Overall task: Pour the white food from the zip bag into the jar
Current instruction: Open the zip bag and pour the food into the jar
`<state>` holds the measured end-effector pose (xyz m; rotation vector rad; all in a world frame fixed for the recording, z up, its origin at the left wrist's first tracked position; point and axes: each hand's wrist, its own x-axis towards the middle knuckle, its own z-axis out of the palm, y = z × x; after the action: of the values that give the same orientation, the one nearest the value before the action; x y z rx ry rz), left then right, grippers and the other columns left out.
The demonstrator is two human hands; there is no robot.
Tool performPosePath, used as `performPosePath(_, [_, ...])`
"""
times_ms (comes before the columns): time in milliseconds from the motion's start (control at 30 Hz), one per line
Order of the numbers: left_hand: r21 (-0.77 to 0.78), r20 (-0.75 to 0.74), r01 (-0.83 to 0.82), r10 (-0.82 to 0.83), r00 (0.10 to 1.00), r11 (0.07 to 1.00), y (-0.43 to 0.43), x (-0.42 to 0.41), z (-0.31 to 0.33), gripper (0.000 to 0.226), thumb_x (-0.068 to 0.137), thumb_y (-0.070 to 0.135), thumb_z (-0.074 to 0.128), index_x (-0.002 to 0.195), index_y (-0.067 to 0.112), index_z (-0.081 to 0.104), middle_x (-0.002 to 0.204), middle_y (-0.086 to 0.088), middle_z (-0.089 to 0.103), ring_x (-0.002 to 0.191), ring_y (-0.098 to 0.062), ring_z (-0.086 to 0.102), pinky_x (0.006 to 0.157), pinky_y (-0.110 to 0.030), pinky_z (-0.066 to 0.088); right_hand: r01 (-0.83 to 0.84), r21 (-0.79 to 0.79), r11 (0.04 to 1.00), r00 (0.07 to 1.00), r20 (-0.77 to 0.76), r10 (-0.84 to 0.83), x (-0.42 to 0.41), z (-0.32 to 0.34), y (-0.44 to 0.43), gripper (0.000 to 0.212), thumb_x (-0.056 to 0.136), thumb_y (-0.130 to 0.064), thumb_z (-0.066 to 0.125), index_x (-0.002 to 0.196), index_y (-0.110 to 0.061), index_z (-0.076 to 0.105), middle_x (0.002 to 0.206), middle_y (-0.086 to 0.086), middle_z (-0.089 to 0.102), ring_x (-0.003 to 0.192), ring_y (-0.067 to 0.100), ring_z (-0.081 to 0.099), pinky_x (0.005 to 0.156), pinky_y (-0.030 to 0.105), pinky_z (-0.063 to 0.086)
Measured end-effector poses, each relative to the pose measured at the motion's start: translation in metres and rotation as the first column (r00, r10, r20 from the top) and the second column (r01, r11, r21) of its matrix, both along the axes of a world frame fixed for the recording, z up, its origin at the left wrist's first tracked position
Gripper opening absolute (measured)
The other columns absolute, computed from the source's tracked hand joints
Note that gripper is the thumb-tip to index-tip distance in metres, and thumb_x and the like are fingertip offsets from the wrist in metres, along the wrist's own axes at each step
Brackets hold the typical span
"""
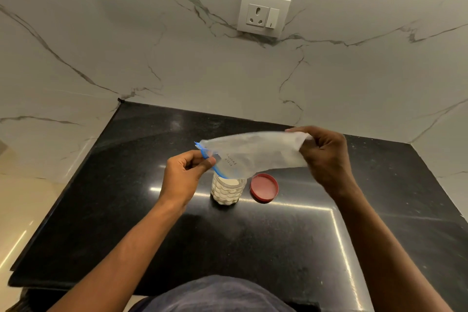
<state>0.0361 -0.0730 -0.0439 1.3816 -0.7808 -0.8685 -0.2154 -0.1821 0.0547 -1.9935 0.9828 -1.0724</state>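
Left hand pinches the bag at its blue zip, mouth over the jar on the bench. Right hand grips the raised bottom, evidently to drain remnants. Bag looks empty; jar nearly full.

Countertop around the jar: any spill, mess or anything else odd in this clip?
Nothing stands out. The jar stands upright, nearly full of white food. The zip bag, held by the left hand and right hand, looks nearly empty, its mouth over the jar. The red lid lies beside it. No clear spill shows on the countertop.
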Motion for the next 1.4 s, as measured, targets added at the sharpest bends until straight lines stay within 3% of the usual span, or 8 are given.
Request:
performPosePath(133, [0.024, -0.050, 0.017, -0.016, 0.999, 1.000, -0.003, 0.004, 0.006, 0.017, 0.091, 0.008, 0.079, 0.098, 0.023, 0.081, 0.093, 0.012, 0.084, 0.091, 0.001, 0.077, 0.072, -0.004, 0.054, -0.017, 0.004, 1.000, 0.999, 0.029, 0.017, -0.005, 0.004, -0.003, 0.021, 0.089, -0.035, 0.077, 0.109, -0.030, 0.077, 0.098, -0.009, 0.080, 0.090, 0.007, 0.075, 0.073, 0.026, 0.062])
performPosePath(233, [0.063, -0.148, 0.007, 0.003, 0.989, 0.998, -0.002, 0.007, 0.006, 0.017, 0.091, 0.009, 0.079, 0.097, 0.025, 0.081, 0.093, 0.012, 0.084, 0.087, 0.004, 0.077, 0.067, -0.003, 0.053, -0.040, 0.086, 0.995, 0.978, -0.199, 0.057, -0.013, 0.001, -0.007, 0.048, 0.082, -0.028, 0.087, 0.124, -0.038, 0.065, 0.113, -0.014, 0.072, 0.103, 0.011, 0.070, 0.084, 0.027, 0.062])
performPosePath(333, [0.099, -0.211, -0.004, 0.024, 0.977, 0.995, 0.000, 0.006, 0.003, 0.015, 0.090, 0.009, 0.080, 0.095, 0.023, 0.082, 0.090, 0.009, 0.084, 0.080, 0.004, 0.077, 0.069, -0.010, 0.055, 0.016, 0.051, 0.999, 0.983, -0.182, -0.007, -0.017, -0.001, -0.007, 0.015, 0.091, -0.018, 0.080, 0.100, -0.030, 0.075, 0.092, -0.003, 0.076, 0.087, 0.023, 0.073, 0.078, 0.052, 0.063])
performPosePath(767, [0.122, -0.238, -0.042, 0.071, 0.969, 0.992, 0.003, 0.007, 0.021, 0.013, 0.090, 0.016, 0.081, 0.103, 0.019, 0.080, 0.092, 0.005, 0.084, 0.082, -0.003, 0.075, 0.076, -0.023, 0.052, 0.077, 0.110, 0.991, 0.997, 0.003, -0.078, -0.027, -0.024, 0.005, 0.010, 0.089, -0.016, 0.081, 0.082, -0.020, 0.074, 0.077, 0.005, 0.074, 0.074, 0.031, 0.073, 0.071, 0.054, 0.064])
performPosePath(1000, [-0.109, -0.063, 0.021, -0.028, 0.998, 0.994, -0.020, 0.008, 0.074, 0.014, 0.098, 0.031, 0.071, 0.106, 0.020, 0.076, 0.100, 0.007, 0.082, 0.087, 0.004, 0.074, 0.072, -0.008, 0.054, 0.019, 0.348, 0.937, 0.921, 0.359, -0.152, -0.040, -0.027, 0.011, 0.024, 0.083, -0.019, 0.082, 0.104, -0.008, 0.078, 0.100, 0.013, 0.080, 0.092, 0.029, 0.079, 0.076, 0.034, 0.065])
performPosePath(1167, [-0.227, 0.125, 0.064, -0.036, 0.991, 0.972, -0.040, 0.009, 0.113, 0.013, 0.106, 0.030, 0.060, 0.107, 0.020, 0.067, 0.091, 0.008, 0.081, 0.087, -0.010, 0.079, 0.072, -0.021, 0.062, -0.157, 0.617, 0.771, 0.870, 0.456, -0.187, -0.030, -0.045, 0.034, 0.016, 0.081, -0.021, 0.080, 0.094, -0.013, 0.082, 0.092, 0.011, 0.079, 0.079, 0.023, 0.076, 0.069, 0.031, 0.063])
performPosePath(1267, [-0.232, 0.354, 0.081, 0.007, 0.935, 0.969, -0.045, 0.014, 0.123, 0.021, 0.105, 0.029, 0.062, 0.112, 0.010, 0.070, 0.093, 0.000, 0.079, 0.089, -0.015, 0.078, 0.078, -0.029, 0.064, -0.229, 0.681, 0.696, 0.900, 0.420, -0.114, -0.022, -0.060, 0.049, 0.032, 0.082, -0.022, 0.083, 0.113, -0.015, 0.077, 0.112, 0.016, 0.079, 0.096, 0.032, 0.079, 0.074, 0.036, 0.065])
performPosePath(1400, [-0.138, 0.499, 0.141, -0.055, 0.865, 0.980, -0.039, 0.026, 0.128, 0.022, 0.104, 0.031, 0.063, 0.111, 0.012, 0.071, 0.094, 0.000, 0.079, 0.086, -0.012, 0.077, 0.079, -0.025, 0.061, 0.091, 0.449, 0.889, 0.935, 0.269, -0.232, -0.027, -0.055, 0.046, 0.064, 0.073, -0.047, 0.090, 0.128, -0.032, 0.064, 0.120, 0.000, 0.076, 0.110, 0.018, 0.074, 0.085, 0.031, 0.061])
